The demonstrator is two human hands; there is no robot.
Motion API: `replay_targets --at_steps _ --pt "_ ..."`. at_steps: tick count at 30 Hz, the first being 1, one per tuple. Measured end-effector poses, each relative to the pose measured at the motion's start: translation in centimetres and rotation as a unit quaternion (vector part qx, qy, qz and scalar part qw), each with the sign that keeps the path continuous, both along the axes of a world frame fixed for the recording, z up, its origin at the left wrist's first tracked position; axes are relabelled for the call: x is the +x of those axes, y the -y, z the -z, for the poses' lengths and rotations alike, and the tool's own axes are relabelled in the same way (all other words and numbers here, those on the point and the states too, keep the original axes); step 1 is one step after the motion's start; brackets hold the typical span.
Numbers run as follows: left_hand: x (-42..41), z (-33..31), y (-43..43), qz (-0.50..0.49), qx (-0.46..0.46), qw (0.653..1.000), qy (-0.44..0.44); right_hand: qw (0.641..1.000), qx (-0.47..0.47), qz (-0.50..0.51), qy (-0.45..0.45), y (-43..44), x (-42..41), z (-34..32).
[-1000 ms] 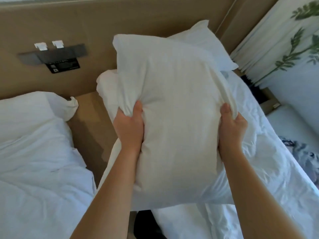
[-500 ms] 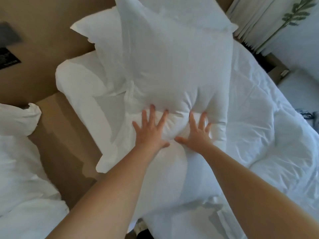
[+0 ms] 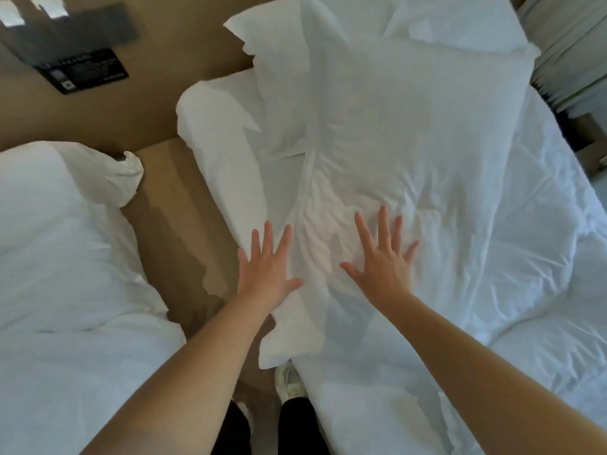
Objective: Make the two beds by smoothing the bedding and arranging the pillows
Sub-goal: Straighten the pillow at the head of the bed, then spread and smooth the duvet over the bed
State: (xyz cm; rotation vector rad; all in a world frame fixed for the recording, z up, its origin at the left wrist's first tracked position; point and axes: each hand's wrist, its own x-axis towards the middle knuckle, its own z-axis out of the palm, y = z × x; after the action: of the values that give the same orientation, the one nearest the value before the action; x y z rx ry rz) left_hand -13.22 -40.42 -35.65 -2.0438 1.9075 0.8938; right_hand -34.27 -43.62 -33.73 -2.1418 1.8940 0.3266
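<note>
A large white pillow lies on the right bed, its far end leaning on a second pillow at the headboard. My left hand is flat with fingers spread on the pillow's near left edge. My right hand is flat and spread on the pillow's near end, where the fabric is wrinkled. The rumpled white duvet covers the right bed. The left bed has white bedding and a pillow corner sticking out.
A tan headboard wall carries a dark switch panel. A narrow tan gap separates the beds, where my shoes stand. Curtains hang at the far right.
The pillow, held upright in both hands a second ago, now lies on the bed. Both hands let go and now press flat, spread further apart than half a second ago.
</note>
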Motion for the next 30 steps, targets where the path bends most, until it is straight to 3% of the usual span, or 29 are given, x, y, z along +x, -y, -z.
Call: replay_targets --at_steps 7,15,22,30 --pt "17.9 -1.4 -12.2 -0.164 0.029 0.983 0.081 0.971 -0.004 -0.237 -0.027 -1.9 17.7 -1.2" --pt "34.3 -1.2 -23.7 -0.316 0.093 0.939 0.098 0.890 0.042 -0.448 -0.070 -6.8 39.7 0.6" --pt "41.3 1.2 -28.3 -0.405 0.125 0.902 0.083 0.829 0.104 -0.537 -0.117 -8.4 52.6 3.6" --pt "48.6 4.1 -24.6 -0.511 0.119 0.849 0.057 0.796 0.194 -0.562 -0.118 -3.2 67.0 8.4"
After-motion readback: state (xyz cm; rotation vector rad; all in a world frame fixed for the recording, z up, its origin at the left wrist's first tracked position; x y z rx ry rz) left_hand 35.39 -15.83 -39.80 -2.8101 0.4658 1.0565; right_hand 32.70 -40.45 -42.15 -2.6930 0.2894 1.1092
